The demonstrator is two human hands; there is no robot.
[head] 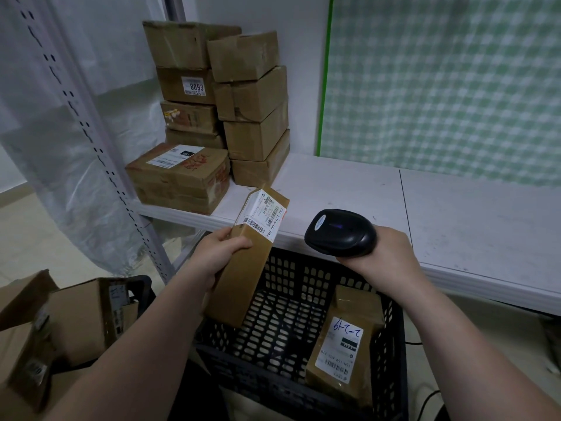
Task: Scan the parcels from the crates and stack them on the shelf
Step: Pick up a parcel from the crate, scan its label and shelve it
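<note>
We grip a long brown parcel (246, 287) in our left hand (217, 253), thumb on its upper face and fingers curled under its edge, so that it tilts up towards 1 o'clock over the black crate (297, 268). Its white barcode label (265, 214) sits at the raised end, facing up. Our right hand (388, 256), at 3 o'clock from the parcel, is clenched around the handle of a black scanner (338, 230), whose head points towards 9 o'clock at the label, near it but apart. A second labelled parcel (343, 341) leans against the crate's wall at 5 o'clock from our hands. The white shelf (455, 220) runs behind the crate at 12 o'clock, and stacked brown parcels (252, 110) stand on its end at 11 o'clock. Open cartons (79, 314) lie at 8 o'clock, beside the crate. A green checked cloth (440, 86) hangs at 1 o'clock, behind the shelf.
</note>
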